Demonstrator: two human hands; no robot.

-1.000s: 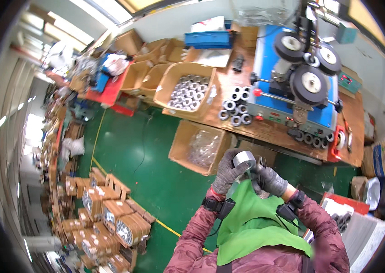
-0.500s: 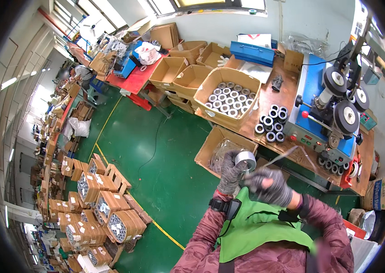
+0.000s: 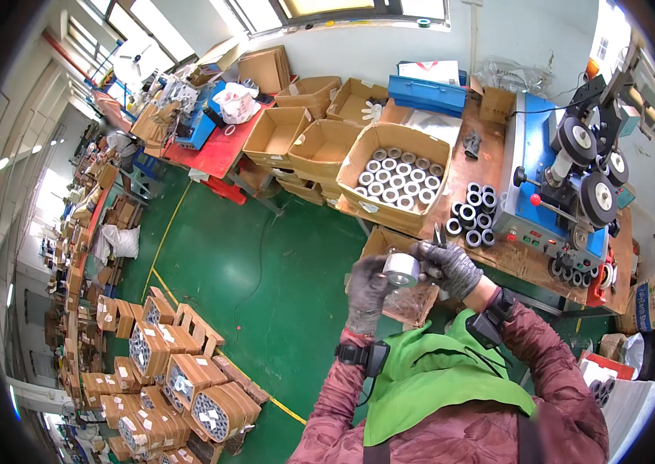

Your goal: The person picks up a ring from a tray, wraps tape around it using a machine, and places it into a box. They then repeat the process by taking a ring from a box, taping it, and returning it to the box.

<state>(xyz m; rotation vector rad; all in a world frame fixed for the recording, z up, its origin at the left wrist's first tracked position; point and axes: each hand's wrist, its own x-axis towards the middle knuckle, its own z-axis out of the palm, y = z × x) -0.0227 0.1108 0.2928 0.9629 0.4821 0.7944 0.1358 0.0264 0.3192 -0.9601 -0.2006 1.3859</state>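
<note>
- The left hand (image 3: 368,291), in a grey knit glove, grips a silvery round roll (image 3: 402,271) in its fingers.
- The roll hangs above an open brown cardboard box (image 3: 376,242), before the brown wooden table (image 3: 487,164).
- The right hand (image 3: 453,267), likewise gloved, is just beside the roll, fingers pinched on a slim dark tool (image 3: 439,234), its kind unclear.
- Black-and-silver rings (image 3: 479,209) cluster on the table.

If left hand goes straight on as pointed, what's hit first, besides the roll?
Probably the lower box, just ahead of the left hand; depth is unclear, so it might pass above.
</note>
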